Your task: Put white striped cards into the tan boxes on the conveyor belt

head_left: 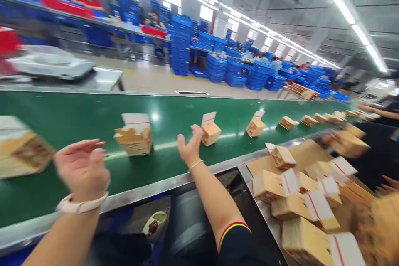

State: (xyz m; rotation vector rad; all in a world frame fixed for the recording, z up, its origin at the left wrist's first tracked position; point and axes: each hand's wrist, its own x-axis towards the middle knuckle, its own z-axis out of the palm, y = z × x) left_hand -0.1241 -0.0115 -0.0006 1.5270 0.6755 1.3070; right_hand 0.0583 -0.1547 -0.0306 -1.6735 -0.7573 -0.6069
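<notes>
My left hand, with a pale band at the wrist, hovers over the green conveyor belt, fingers apart and nothing in them. Close to its left lies a cardboard box, partly cut off by the view's edge. Between my hands stands an open-topped carton with a white flap marked by a red line. My right hand is also open, thumb and fingers spread. Just beyond it sits a small cardboard box with a raised white flap; whether the fingertips touch it I cannot tell.
More boxes line the belt to the right. A side table there carries several cartons with white flaps. A co-worker at the right handles boxes. Beyond the belt are a scale and stacked blue crates.
</notes>
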